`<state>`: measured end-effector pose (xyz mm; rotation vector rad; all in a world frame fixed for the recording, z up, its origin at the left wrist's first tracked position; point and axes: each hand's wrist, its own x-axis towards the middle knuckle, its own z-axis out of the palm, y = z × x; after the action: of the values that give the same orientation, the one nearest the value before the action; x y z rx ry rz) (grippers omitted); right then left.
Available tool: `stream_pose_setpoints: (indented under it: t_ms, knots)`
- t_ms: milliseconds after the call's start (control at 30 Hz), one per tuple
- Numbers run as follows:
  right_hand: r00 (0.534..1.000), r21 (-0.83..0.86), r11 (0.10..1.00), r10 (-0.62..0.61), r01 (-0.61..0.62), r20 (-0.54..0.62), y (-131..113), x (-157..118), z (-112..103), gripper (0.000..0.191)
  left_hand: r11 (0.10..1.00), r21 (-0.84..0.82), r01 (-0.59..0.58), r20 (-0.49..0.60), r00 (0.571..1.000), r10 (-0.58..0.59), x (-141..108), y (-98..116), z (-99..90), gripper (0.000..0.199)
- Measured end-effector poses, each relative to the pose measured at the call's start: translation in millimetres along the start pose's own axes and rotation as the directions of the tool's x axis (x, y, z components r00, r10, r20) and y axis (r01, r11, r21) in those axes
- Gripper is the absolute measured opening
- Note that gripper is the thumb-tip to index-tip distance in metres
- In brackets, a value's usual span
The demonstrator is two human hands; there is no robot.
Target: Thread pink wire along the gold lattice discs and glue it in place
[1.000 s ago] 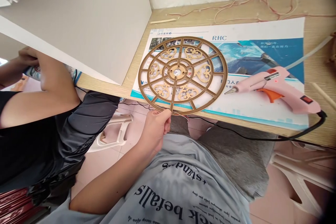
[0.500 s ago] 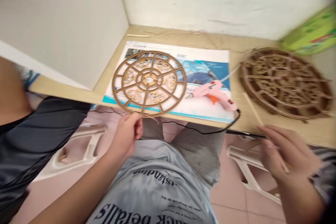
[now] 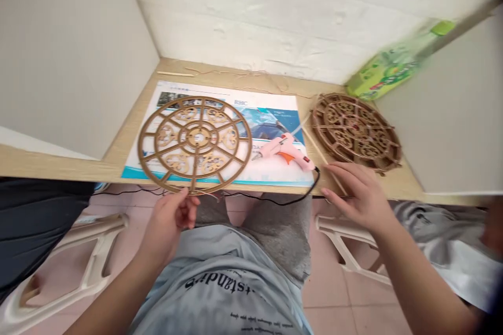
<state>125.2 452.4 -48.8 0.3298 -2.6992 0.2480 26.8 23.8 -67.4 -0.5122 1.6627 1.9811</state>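
A round gold-brown openwork frame (image 3: 198, 122) with spokes and scrollwork lies on a printed sheet (image 3: 267, 175), its near rim reaching the table edge. At that rim is my left hand (image 3: 173, 214), fingers curled and closed; what they pinch is hidden, though a thin wire shows beside them. My right hand (image 3: 359, 193) hovers at the table edge, thumb and fingers apart. Beneath it a thin wooden stick (image 3: 316, 147) slants across the tabletop. A pink glue gun (image 3: 285, 149) rests on its side between my hands, with a clear glue stick in its back.
Stacked brown openwork frames (image 3: 356, 128) lie at the right, before a green bottle (image 3: 387, 70). Partition panels (image 3: 74, 52) flank the table. Another stick (image 3: 175, 74) and thin wires lie along the wall. A black cord (image 3: 291, 203) hangs off the front edge. People sit on both sides.
My right hand has moved left and spread its fingers; the stick it held now lies on the table. My left hand stays by the frame's near rim. The view has swung right.
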Motion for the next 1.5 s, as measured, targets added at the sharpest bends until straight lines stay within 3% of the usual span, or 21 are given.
stream_pose_setpoints:
  t_ms: [100, 167, 200, 267, 300, 333, 367, 400, 433, 500, 567, 633, 800, 900, 1000, 1100, 1267, 1500]
  knots:
    - [0.999, -0.02, 0.999, -0.046, 0.046, -0.007, 0.1, -2.8, -4.6, 0.051, 1.0, 0.002, -0.009, 0.069, 0.998, 0.009, 0.6, -1.0, -1.3, 0.054]
    - [0.997, -0.003, 0.998, 0.067, -0.068, -0.044, -19.3, -6.1, -5.6, 0.048, 1.0, -0.002, -0.01, 0.091, 0.996, 0.01, 3.2, -2.3, -4.7, 0.058]
    - [0.979, 0.002, 0.988, 0.156, -0.157, -0.133, -36.5, -7.3, -5.1, 0.043, 1.0, -0.011, -0.01, 0.11, 0.994, 0.011, 4.8, -3.1, -6.9, 0.06]
    - [0.844, 0.116, 0.888, 0.459, -0.445, -0.277, -83.7, -6.8, 0.8, 0.028, 0.999, -0.032, -0.01, 0.141, 0.99, 0.015, 7.9, -4.7, -11.7, 0.061]
    - [0.804, 0.239, 0.835, 0.545, -0.495, -0.239, -111.0, -4.2, 7.5, 0.022, 0.999, -0.042, -0.008, 0.157, 0.987, 0.014, 9.2, -5.3, -14.0, 0.061]
    - [0.803, 0.367, 0.784, 0.579, -0.501, -0.139, -138.8, 0.6, 17.2, 0.014, 0.999, -0.048, -0.006, 0.173, 0.985, 0.014, 10.2, -5.7, -16.3, 0.061]
    - [0.865, 0.467, 0.753, 0.499, -0.464, 0.054, -165.4, 7.7, 29.6, 0.013, 0.999, -0.051, -0.003, 0.192, 0.981, 0.012, 10.9, -5.7, -18.5, 0.061]
    - [0.861, 0.514, 0.694, 0.45, -0.505, 0.238, -189.5, 16.9, 44.0, 0.024, 0.999, -0.049, 0.002, 0.217, 0.976, 0.009, 11.3, -5.4, -20.6, 0.061]
    - [0.831, 0.537, 0.634, 0.448, -0.556, 0.331, -210.2, 27.8, 59.4, 0.037, 0.999, -0.043, 0.006, 0.247, 0.969, 0.005, 11.4, -4.6, -22.5, 0.061]
    - [0.795, 0.6, 0.526, 0.459, -0.603, 0.396, -239.6, 51.2, 88.0, 0.046, 1.0, -0.028, 0.008, 0.305, 0.953, 0.001, 10.5, -1.9, -26.4, 0.061]
    - [0.763, 0.694, 0.35, 0.45, -0.629, 0.464, -254.2, 71.0, 107.1, 0.04, 1.0, -0.009, 0.003, 0.345, 0.938, 0.0, 8.8, 2.3, -30.6, 0.06]
    - [0.745, 0.726, 0.243, 0.414, -0.644, 0.522, -257.3, 83.0, 112.9, 0.035, 1.0, 0.007, -0.002, 0.359, 0.933, -0.001, 7.2, 7.5, -36.1, 0.06]
    - [0.71, 0.72, 0.132, 0.361, -0.681, 0.605, -239.9, 94.4, 87.5, 0.039, 1.0, 0.007, 0.012, 0.366, 0.931, -0.014, 8.5, 20.5, -57.0, 0.059]
    - [0.695, 0.688, 0.16, 0.329, -0.708, 0.639, -227.1, 105.7, 68.0, 0.033, 1.0, 0.006, 0.003, 0.358, 0.934, -0.005, 12.6, 24.0, -70.1, 0.058]
    - [0.706, 0.653, 0.272, 0.326, -0.707, 0.629, -218.4, 119.0, 56.6, 0.029, 1.0, 0.021, 0.001, 0.362, 0.932, -0.008, 17.1, 23.4, -79.2, 0.056]
    - [0.705, 0.603, 0.367, 0.341, -0.709, 0.622, -212.9, 126.4, 53.9, 0.033, 0.999, 0.029, 0.021, 0.381, 0.924, -0.031, 20.6, 21.3, -83.5, 0.056]
    - [0.665, 0.443, 0.519, 0.394, -0.731, 0.634, -206.0, 125.6, 54.9, 0.041, 0.999, 0.024, 0.032, 0.39, 0.92, -0.039, 23.1, 20.2, -85.5, 0.056]
    - [0.764, 0.395, 0.693, 0.36, -0.603, 0.535, -197.4, 142.3, 49.8, 0.024, 0.998, 0.048, 0.032, 0.35, 0.935, -0.047, 26.1, 26.8, -87.8, 0.057]
